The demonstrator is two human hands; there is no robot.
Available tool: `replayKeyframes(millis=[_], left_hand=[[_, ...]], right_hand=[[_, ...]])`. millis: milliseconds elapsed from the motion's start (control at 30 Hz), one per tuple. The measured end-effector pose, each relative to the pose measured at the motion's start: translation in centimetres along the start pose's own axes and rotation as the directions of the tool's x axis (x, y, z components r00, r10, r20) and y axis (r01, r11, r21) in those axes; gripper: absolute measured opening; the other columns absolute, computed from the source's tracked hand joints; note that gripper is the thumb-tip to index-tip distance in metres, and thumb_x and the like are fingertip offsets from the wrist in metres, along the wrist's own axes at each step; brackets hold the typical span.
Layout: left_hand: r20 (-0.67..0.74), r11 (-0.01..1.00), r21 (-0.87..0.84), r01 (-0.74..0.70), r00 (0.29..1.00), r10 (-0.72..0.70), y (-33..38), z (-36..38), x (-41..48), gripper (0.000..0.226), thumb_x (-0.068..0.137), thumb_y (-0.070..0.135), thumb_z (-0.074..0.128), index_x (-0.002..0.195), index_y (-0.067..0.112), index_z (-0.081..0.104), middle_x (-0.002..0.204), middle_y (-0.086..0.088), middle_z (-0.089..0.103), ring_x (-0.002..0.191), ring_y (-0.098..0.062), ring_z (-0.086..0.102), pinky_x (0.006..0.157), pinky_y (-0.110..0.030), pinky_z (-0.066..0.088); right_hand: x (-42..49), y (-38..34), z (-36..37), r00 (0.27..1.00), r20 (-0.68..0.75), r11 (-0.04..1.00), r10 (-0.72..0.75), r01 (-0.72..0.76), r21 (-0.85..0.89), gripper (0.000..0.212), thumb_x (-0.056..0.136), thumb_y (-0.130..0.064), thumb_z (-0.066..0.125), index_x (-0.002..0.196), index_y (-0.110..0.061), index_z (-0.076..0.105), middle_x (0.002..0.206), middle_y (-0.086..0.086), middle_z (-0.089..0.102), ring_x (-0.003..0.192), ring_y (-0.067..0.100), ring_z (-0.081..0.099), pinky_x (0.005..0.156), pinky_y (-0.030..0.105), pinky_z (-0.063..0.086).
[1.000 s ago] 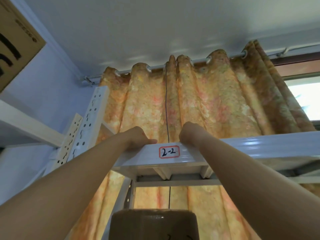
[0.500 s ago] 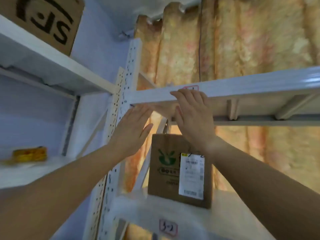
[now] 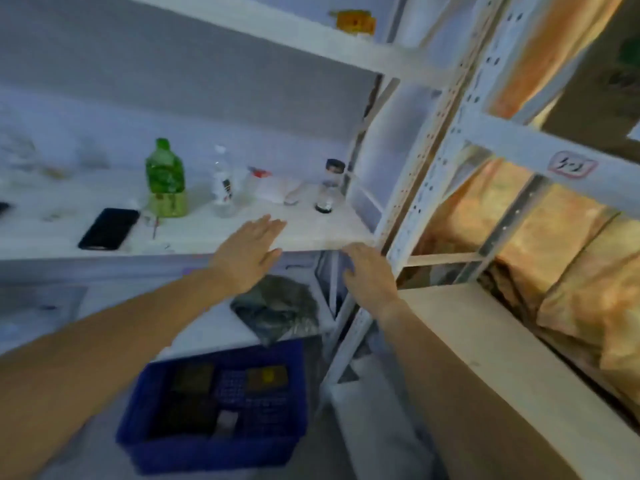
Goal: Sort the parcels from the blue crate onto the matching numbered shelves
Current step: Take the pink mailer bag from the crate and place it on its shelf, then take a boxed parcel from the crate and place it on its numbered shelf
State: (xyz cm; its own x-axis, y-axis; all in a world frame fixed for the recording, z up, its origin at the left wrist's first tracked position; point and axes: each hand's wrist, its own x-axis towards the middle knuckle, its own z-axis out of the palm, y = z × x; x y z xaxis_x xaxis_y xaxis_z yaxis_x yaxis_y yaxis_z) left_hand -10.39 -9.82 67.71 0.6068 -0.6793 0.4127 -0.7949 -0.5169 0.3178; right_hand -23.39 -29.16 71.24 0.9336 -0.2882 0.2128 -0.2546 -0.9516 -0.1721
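The blue crate (image 3: 173,441) stands on the floor below my arms, with several dark parcels (image 3: 266,377) lying in it. My left hand (image 3: 247,252) hangs in the air with straight fingers and holds nothing. My right hand (image 3: 369,275) is also empty, fingers relaxed, in front of the white shelf upright (image 3: 412,209). On the right, a white shelf beam carries a red-framed number label (image 3: 571,164), too blurred to read. The whole view is blurred by motion.
A white shelf board (image 3: 311,233) holds a green bottle (image 3: 165,180), a clear bottle (image 3: 222,180), a small jar (image 3: 329,187) and a black phone (image 3: 109,228). A dark bag (image 3: 277,313) lies on a lower shelf. An orange curtain (image 3: 519,230) hangs behind the right rack.
My view has swung down from the high shelf labelled 2-2 to the crate on the floor. Both hands left that shelf edge and dropped, empty.
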Motion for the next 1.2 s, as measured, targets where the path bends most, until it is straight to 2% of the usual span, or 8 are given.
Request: replayKeyframes(millis=[100,267,500,667,800,900,1067,1200], left_hand=[[0.109,0.970,-0.023,0.241,0.965,-0.238,-4.8,1.9,-8.0,0.052,0.099,0.027,0.040,0.147,0.012,0.025,0.155,-0.011,0.023,0.143,-0.025,0.022,0.117,-0.036,0.019],[0.350,0.906,0.057,0.419,0.842,-0.411,-11.7,4.7,-17.0,0.055,0.099,0.033,0.036,0.149,0.018,0.019,0.157,-0.007,0.019,0.145,-0.021,0.016,0.117,-0.031,0.013],[0.560,0.759,0.105,0.642,0.593,-0.579,-19.3,7.8,-26.9,0.053,0.100,0.037,0.031,0.149,0.023,0.017,0.157,-0.004,0.020,0.144,-0.018,0.019,0.115,-0.031,0.019],[0.683,0.692,0.154,0.705,0.430,-0.590,-24.3,11.0,-32.8,0.053,0.100,0.036,0.031,0.150,0.023,0.016,0.158,-0.002,0.017,0.145,-0.015,0.016,0.115,-0.029,0.020],[0.736,0.745,0.181,0.642,0.413,-0.535,-27.9,15.4,-33.7,0.052,0.101,0.035,0.030,0.150,0.024,0.016,0.158,0.001,0.017,0.145,-0.012,0.014,0.116,-0.026,0.015],[0.796,0.818,0.169,0.550,0.412,-0.442,-30.9,20.5,-33.3,0.053,0.100,0.036,0.030,0.150,0.026,0.015,0.158,0.003,0.015,0.145,-0.011,0.013,0.117,-0.026,0.012],[0.775,0.874,0.103,0.474,0.512,-0.369,-37.1,32.0,-32.0,0.054,0.097,0.035,0.038,0.147,0.027,0.020,0.154,0.001,0.027,0.140,-0.016,0.028,0.112,-0.030,0.027],[0.734,0.829,0.128,0.544,0.510,-0.448,-42.5,42.7,-31.9,0.052,0.098,0.033,0.038,0.147,0.024,0.023,0.153,0.000,0.028,0.142,-0.017,0.026,0.110,-0.032,0.031]], right_hand=[[-3.7,-3.2,9.0,0.966,0.257,0.989,0.007,-0.045,0.141,0.041,0.095,-0.015,0.048,0.136,-0.016,0.048,0.142,0.004,0.045,0.130,0.024,0.043,0.107,0.038,0.038],[-7.1,-9.6,19.0,0.842,0.528,0.983,-0.110,0.011,0.186,0.038,0.096,-0.015,0.047,0.133,-0.018,0.051,0.144,-0.001,0.043,0.129,0.020,0.043,0.105,0.032,0.037],[-5.0,-15.5,28.5,0.700,0.710,0.929,0.071,-0.305,0.208,0.033,0.099,-0.018,0.045,0.132,-0.018,0.050,0.136,0.005,0.046,0.118,0.023,0.050,0.095,0.036,0.047],[-6.4,-18.0,36.9,0.606,0.793,0.922,0.066,-0.341,0.185,0.030,0.098,-0.018,0.047,0.128,-0.017,0.053,0.128,0.006,0.052,0.111,0.022,0.054,0.093,0.034,0.047],[-8.2,-17.7,43.0,0.500,0.854,0.919,0.141,-0.387,0.074,0.046,0.099,-0.023,0.042,0.143,-0.014,0.037,0.147,0.004,0.038,0.132,0.020,0.041,0.108,0.030,0.036],[-8.7,-16.5,48.2,0.467,0.871,0.919,0.156,-0.392,0.045,0.039,0.097,-0.022,0.042,0.137,-0.019,0.044,0.140,0.002,0.046,0.124,0.019,0.047,0.103,0.027,0.039],[-5.8,-13.7,59.3,0.571,0.813,0.948,0.109,-0.305,0.087,0.034,0.097,-0.016,0.044,0.129,-0.020,0.054,0.130,0.000,0.054,0.117,0.017,0.052,0.095,0.027,0.044],[-2.7,-12.0,69.8,0.640,0.759,0.929,0.116,-0.340,0.145,0.033,0.099,-0.015,0.043,0.129,-0.021,0.053,0.128,0.004,0.054,0.108,0.019,0.057,0.084,0.031,0.050]])
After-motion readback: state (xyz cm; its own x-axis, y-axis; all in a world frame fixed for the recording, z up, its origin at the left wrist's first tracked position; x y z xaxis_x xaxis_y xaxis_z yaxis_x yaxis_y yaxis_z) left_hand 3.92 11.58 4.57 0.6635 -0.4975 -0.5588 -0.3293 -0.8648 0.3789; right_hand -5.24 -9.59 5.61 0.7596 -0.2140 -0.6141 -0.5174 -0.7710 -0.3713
